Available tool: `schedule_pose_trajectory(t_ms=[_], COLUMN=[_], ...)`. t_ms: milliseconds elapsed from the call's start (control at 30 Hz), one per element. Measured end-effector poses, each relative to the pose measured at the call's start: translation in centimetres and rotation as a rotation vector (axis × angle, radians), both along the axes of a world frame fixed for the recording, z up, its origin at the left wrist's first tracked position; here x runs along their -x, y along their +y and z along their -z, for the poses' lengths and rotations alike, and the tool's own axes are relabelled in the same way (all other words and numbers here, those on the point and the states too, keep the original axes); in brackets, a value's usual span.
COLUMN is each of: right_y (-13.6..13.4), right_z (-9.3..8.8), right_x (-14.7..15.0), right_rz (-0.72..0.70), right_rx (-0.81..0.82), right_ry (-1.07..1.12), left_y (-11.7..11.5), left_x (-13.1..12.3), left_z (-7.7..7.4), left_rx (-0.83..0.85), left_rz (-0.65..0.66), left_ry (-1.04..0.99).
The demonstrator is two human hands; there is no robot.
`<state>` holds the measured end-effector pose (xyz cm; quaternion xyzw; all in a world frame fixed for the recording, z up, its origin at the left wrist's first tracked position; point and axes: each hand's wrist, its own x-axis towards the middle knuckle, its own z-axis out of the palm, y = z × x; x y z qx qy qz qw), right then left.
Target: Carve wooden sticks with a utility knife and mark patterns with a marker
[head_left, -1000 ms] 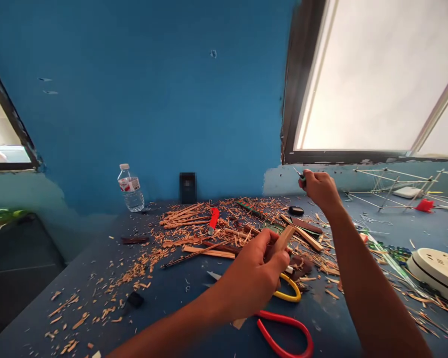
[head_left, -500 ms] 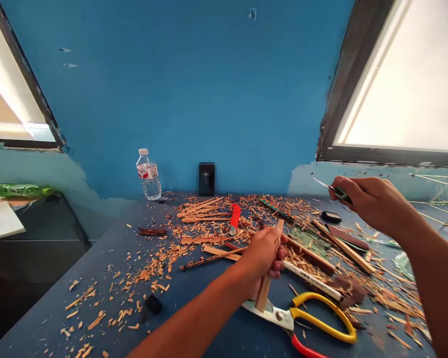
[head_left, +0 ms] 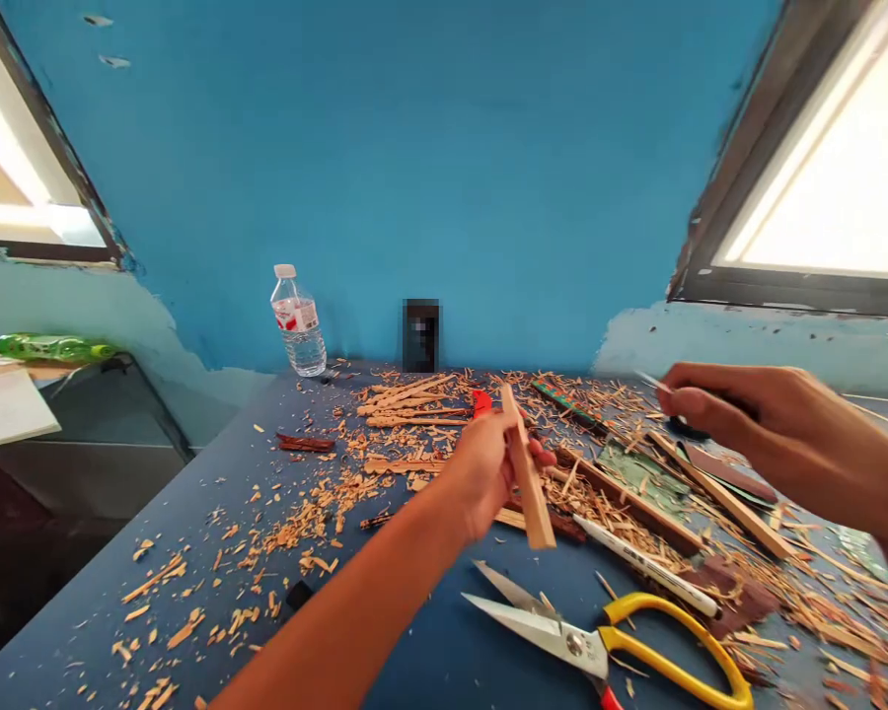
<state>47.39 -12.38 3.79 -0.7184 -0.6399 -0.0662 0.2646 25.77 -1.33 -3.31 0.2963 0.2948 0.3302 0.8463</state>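
I'm seeing metal scissor blades [head_left: 525,622] gleaming at five o'clock, a plastic bottle [head_left: 300,323] shining at nine, the wooden strip [head_left: 527,478] looking smooth and matt.

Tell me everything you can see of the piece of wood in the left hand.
The wooden strip is pale, light brown and straight-edged, with a blunt end nearest the camera. The left hand grips it toward its far end, fingertips showing past its right edge. It slants, near end lower in view, apparently held above the dark blue table. Only the hand visibly touches it; fine surface marks are too small to tell.
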Motion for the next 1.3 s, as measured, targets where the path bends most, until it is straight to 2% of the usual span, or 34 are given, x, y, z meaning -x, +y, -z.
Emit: schedule_pose_trajectory(t_ms=[100,200,367,500,600,700,767,867,967,1167,1300], right_y=[-0.6,-0.8,-0.9,-1.2,-1.8,-2.6,-3.1,-3.8,-4.0,-2.3,0.4], right_z=[-0.8,-1.2,-1.4,-1.7,-2.1,-2.6,-2.7,-2.6,-2.3,-1.5,0.0], right_x=[1.6,3.2,4.2,4.0,4.2,5.0,5.8,7.3,8.7,9.4,9.3], right_rz=[-0.143,-0.221,-0.239,-0.216,-0.240,-0.258,-0.249,-0.189,-0.074,0.148,0.195], right_rx=[0.041,-0.009,-0.166,-0.251,-0.279,-0.284,-0.285,-0.289,-0.287,-0.181,-0.044], right_ry=[0.142,0.236,0.006,-0.070,-0.095,-0.129,-0.153,-0.179,-0.188,-0.204,-0.189], left_y=[-0.4,-1.4,-4.6,-7.0,-8.0,-9.0,-9.9,-11.2,-11.8,-9.9,-7.7], left_x=[1.0,1.8,2.5,3.1,3.5,3.8,3.9,3.7,3.1,1.4,0.3], left_z=[-2.3,-4.6,-7.5,-8.9,-9.2,-9.2,-9.2,-9.1,-8.6,-7.3,-6.0], left_rx=[-0.141,-0.249,-0.356,-0.522,-0.581,-0.578,-0.637,-0.757,-0.815,-0.714,-0.629], left_rz=[0.029,0.092,0.155,0.126,0.114,0.151,0.168,0.102,0.021,-0.065,-0.052], left_ry=[0.018,0.013,-0.028,-0.039,-0.004,-0.024,0.007,0.143,0.150,0.184,0.241])
